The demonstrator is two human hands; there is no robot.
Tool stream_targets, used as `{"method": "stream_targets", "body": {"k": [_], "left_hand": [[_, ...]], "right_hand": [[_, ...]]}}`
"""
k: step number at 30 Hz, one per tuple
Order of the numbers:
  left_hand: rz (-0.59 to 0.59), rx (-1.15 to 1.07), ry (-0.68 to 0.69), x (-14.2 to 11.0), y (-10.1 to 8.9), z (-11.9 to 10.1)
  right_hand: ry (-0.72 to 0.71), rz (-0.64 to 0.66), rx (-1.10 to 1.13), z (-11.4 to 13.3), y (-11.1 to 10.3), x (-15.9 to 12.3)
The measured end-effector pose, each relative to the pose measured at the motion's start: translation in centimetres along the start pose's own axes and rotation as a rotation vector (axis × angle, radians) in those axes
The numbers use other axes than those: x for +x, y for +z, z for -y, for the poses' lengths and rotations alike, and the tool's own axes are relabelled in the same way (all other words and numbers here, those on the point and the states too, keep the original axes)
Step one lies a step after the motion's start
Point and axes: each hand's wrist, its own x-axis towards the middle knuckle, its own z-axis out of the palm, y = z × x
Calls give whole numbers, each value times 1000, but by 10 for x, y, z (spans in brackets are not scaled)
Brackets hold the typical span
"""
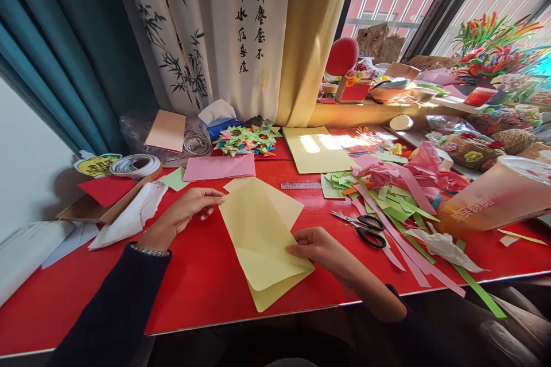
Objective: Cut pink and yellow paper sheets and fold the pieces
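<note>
A sheet of yellow paper [262, 241], folded over on itself with its edges apart at the lower end, is held just above the red table. My left hand [189, 212] pinches its upper left corner. On its right edge, my right hand [316, 246] grips it with the thumb on top. Behind it a paler yellow piece of paper [279, 200] lies on the table. Scissors with black handles [365, 229] rest partly spread to the right of my right hand. A short clear ruler [301, 186] lies beyond the paper.
Green and pink paper strips [400, 206] heap up at right beside a large plastic cup [499, 195]. Pink paper [219, 167], folded paper stars [247, 140] and a yellow stack [318, 152] lie at the back. A cardboard tray [112, 206] stands left on the red table [189, 304].
</note>
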Motion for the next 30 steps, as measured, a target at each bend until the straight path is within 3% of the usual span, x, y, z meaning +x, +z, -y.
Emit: {"method": "stream_targets", "body": {"k": [6, 10, 13, 19, 23, 27, 30], "left_hand": [[57, 112, -1, 0, -1, 1], [84, 144, -10, 2, -5, 2], [92, 156, -12, 4, -8, 4], [55, 170, 2, 4, -10, 6], [37, 169, 7, 4, -11, 5], [18, 170, 14, 4, -11, 5], [-1, 178, 20, 3, -11, 4]], "right_hand": [[-21, -11, -208, -1, 0, -5], [-173, -265, -724, 12, -8, 0], [-309, -391, -915, 23, -16, 20], [-553, -72, -1087, 14, -19, 47], [-604, -44, -1264, -11, -24, 22], [-577, -212, -1446, -36, -28, -17], [-587, -252, -1473, -52, -26, -44]]}}
